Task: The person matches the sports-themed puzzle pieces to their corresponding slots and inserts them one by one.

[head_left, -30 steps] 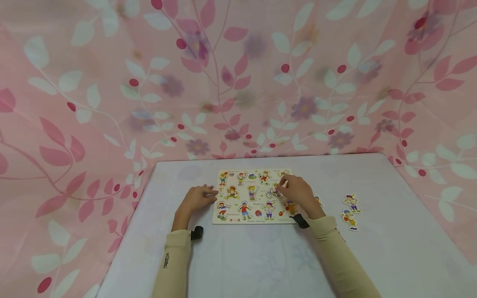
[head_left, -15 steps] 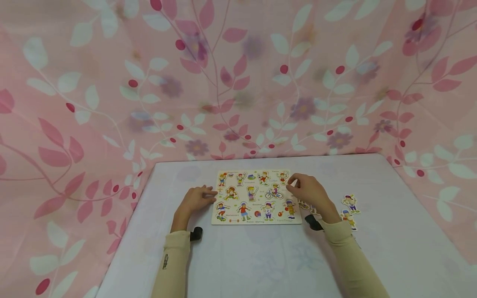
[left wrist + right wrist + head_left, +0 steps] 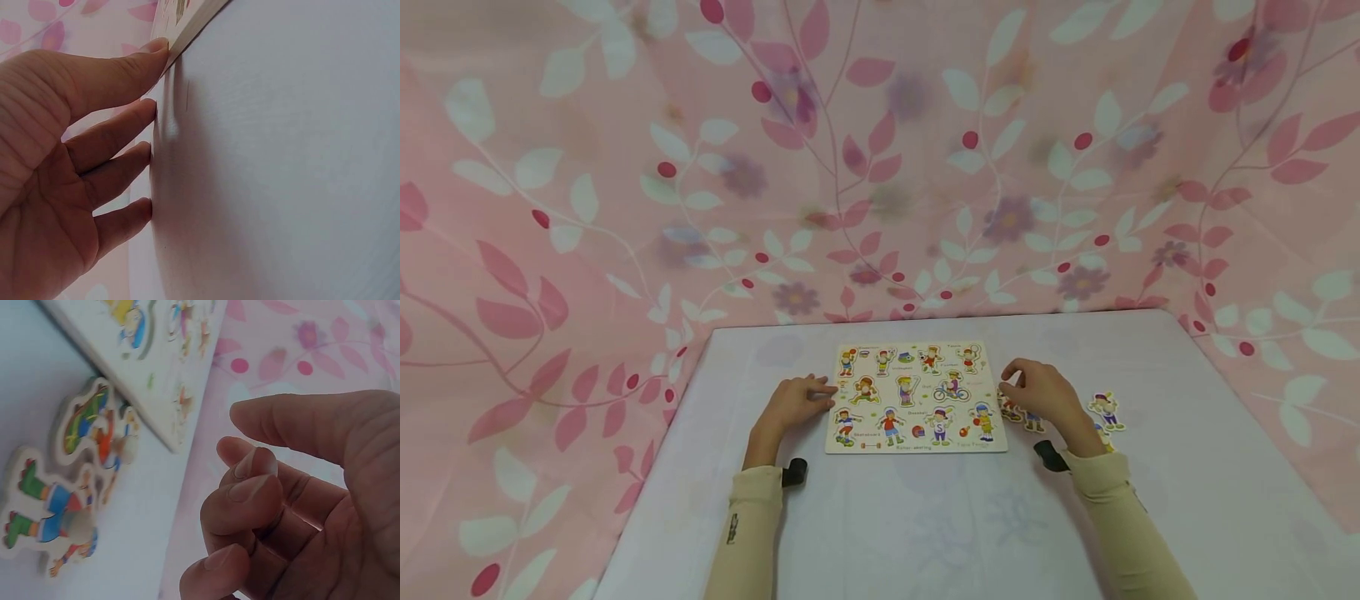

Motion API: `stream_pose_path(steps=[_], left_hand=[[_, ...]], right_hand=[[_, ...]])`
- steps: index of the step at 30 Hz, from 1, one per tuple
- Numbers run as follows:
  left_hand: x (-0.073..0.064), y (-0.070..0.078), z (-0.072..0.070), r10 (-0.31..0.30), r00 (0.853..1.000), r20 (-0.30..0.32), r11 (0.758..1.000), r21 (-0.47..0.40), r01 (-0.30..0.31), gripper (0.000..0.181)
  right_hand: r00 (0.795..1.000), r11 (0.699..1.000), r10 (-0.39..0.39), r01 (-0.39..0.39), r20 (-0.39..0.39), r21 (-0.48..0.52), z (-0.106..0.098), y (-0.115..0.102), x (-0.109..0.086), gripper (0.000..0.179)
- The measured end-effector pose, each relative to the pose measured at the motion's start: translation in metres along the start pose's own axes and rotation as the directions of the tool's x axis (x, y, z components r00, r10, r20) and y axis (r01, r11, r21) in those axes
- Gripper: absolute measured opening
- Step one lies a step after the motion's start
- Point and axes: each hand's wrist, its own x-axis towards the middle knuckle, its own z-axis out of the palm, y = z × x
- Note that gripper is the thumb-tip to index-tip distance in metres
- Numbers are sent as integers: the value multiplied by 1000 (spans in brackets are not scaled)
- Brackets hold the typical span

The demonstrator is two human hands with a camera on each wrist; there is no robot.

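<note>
A pale puzzle board (image 3: 886, 393) printed with cartoon sports children lies flat. My left hand (image 3: 793, 407) rests at its left edge, fingers extended; in the left wrist view the thumb (image 3: 140, 65) touches the board's edge. Just right of the board hovers my right hand (image 3: 1043, 398), fingers loosely bent and nothing between them. Below it lie two knobbed puzzle pieces: a skateboarder piece (image 3: 87, 428) near the board's corner and a roller-skater piece (image 3: 56, 519). The hand partly covers both in the head view.
Farther right lies a child-shaped piece with a purple cap (image 3: 1105, 410). Another piece (image 3: 1106, 439) beside it is mostly hidden by the right wrist. A white cloth covers the table (image 3: 910, 525), and a pink floral curtain (image 3: 880, 167) hangs behind.
My right hand has moved off the board to the right, over the loose pieces. The cyclist and tennis figures on the board are now uncovered. The left hand has stayed put.
</note>
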Motion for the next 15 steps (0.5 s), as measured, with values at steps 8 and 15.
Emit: stream_pose_path(steps=[8, 15], left_hand=[[0, -1, -1, 7, 1000, 0, 1000, 1, -7, 29], [0, 0, 0, 1, 1000, 4, 1000, -15, -1, 29]], right_hand=[[998, 997, 57, -55, 31, -56, 7, 15, 0, 24], [993, 990, 102, -95, 62, -108, 16, 22, 0, 25]])
